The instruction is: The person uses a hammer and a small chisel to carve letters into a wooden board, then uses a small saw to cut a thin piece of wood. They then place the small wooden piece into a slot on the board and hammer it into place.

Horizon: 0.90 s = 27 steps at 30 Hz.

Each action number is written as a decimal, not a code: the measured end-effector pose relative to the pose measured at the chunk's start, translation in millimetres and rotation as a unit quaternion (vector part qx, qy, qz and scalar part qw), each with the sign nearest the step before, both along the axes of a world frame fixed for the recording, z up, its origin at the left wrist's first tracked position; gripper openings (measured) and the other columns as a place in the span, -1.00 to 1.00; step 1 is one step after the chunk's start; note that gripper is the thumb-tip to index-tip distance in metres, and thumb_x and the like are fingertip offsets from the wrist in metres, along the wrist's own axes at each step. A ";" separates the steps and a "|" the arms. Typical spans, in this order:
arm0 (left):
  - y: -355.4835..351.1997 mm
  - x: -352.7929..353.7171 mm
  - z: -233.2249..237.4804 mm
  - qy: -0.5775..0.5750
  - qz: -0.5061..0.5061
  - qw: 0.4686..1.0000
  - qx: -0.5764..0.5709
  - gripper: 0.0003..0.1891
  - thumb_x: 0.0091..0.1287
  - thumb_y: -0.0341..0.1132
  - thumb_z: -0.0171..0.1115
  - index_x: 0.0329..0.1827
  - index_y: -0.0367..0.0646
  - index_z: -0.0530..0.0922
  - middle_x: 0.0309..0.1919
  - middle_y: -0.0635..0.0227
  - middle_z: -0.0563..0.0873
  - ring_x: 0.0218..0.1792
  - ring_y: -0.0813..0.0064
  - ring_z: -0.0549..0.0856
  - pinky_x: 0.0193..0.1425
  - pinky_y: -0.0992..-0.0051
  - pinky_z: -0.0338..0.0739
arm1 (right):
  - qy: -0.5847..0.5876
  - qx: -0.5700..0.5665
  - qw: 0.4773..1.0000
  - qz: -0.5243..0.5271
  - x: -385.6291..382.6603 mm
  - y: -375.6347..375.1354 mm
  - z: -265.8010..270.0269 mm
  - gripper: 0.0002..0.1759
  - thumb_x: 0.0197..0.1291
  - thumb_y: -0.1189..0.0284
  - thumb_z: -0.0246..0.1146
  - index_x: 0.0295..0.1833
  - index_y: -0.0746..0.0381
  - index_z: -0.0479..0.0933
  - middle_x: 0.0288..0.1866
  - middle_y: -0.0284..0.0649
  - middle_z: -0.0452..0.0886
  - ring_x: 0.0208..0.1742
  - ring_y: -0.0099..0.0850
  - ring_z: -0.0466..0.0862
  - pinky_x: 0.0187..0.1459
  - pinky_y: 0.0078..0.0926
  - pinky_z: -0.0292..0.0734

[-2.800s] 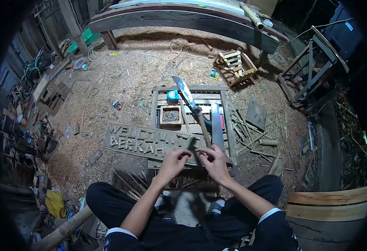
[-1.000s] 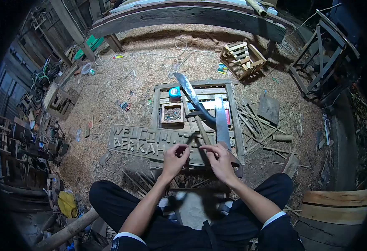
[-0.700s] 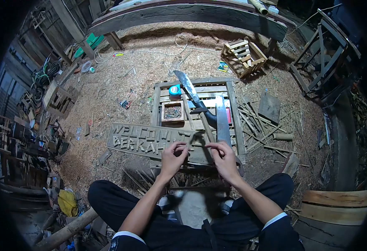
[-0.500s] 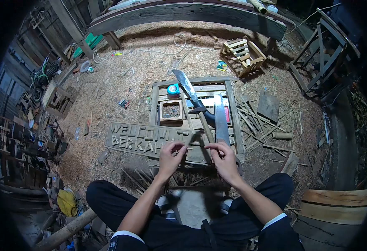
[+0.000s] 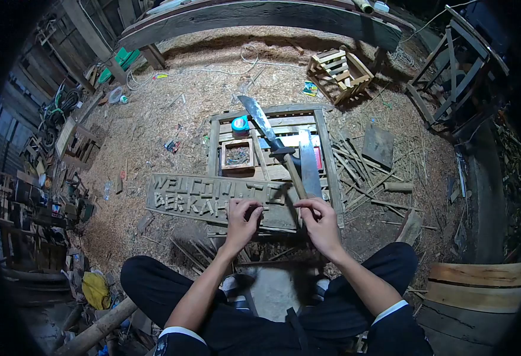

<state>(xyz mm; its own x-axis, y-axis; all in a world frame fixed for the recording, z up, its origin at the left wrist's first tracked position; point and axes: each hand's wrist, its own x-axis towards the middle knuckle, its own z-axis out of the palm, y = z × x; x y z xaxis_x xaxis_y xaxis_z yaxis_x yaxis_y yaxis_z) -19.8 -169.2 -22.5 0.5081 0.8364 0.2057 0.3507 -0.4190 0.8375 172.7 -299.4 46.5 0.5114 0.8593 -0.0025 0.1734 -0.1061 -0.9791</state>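
My left hand (image 5: 244, 219) is over the wooden sign board (image 5: 159, 204), thumb and forefinger curled together at the raised letters. Whatever lies in that pinch is too small to make out. My right hand (image 5: 321, 225) is closed around the lower end of a hammer's wooden handle, and the hammer (image 5: 294, 173) points away from me with its dark head over the machete's grip. A machete (image 5: 259, 118) and a hand saw (image 5: 310, 160) lie on the slatted wooden table (image 5: 212, 145). Raised strip letters reading "WELCOM" and "BERKAH" show on the board; my left hand covers part of them.
On the table are a blue tape measure (image 5: 240, 124) and a small wooden box (image 5: 238, 155) of metal bits. A slatted crate (image 5: 340, 74) stands beyond it. Sticks (image 5: 361, 172) lie to the right, and a heavy beam (image 5: 260, 21) spans the back.
My right hand and the hammer have shifted slightly right relative to the table. The left hand stays at the letters. The whole view has moved a little.
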 end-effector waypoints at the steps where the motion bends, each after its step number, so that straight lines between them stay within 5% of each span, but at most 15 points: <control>1: 0.3 1.0 -0.4 -0.004 -0.015 1.000 0.024 -0.87 0.41 -0.32 0.43 -0.06 -0.13 0.75 -0.11 0.37 0.78 0.09 0.27 0.57 0.24 0.28 0.41 | 0.000 -0.001 1.000 -0.001 1.2 0.0 -1.0 -0.81 0.51 0.56 0.24 0.02 0.32 0.76 -0.04 -0.30 0.65 -0.14 -0.60 0.61 -0.12 -0.61 0.51; 12: -2.1 1.2 -0.7 0.041 -0.034 0.997 0.057 -0.85 0.44 -0.34 0.37 0.01 -0.05 0.70 -0.01 0.46 0.78 0.14 0.27 0.56 0.29 0.19 0.27 | 0.017 0.002 1.000 -0.025 9.0 -0.5 -8.2 -0.82 0.51 0.57 0.24 0.03 0.33 0.75 -0.13 -0.40 0.59 -0.28 -0.70 0.54 -0.27 -0.66 0.41; 23: -3.8 1.4 0.8 0.054 -0.034 0.994 0.083 -0.85 0.42 -0.36 0.39 0.01 -0.07 0.71 -0.01 0.41 0.79 0.13 0.24 0.57 0.31 0.23 0.32 | -0.008 0.004 1.000 -0.015 8.0 -1.0 -9.1 -0.82 0.50 0.56 0.25 0.03 0.33 0.75 -0.10 -0.34 0.61 -0.21 -0.63 0.59 -0.15 -0.63 0.49; 27: -3.8 0.5 -1.5 0.056 -0.038 0.996 0.059 -0.87 0.45 -0.32 0.37 0.00 -0.05 0.69 0.03 0.45 0.77 0.20 0.26 0.55 0.32 0.10 0.25 | 0.011 -0.004 1.000 -0.011 7.3 -2.0 -9.4 -0.82 0.51 0.55 0.25 0.04 0.33 0.75 -0.09 -0.34 0.61 -0.19 -0.64 0.60 -0.15 -0.62 0.50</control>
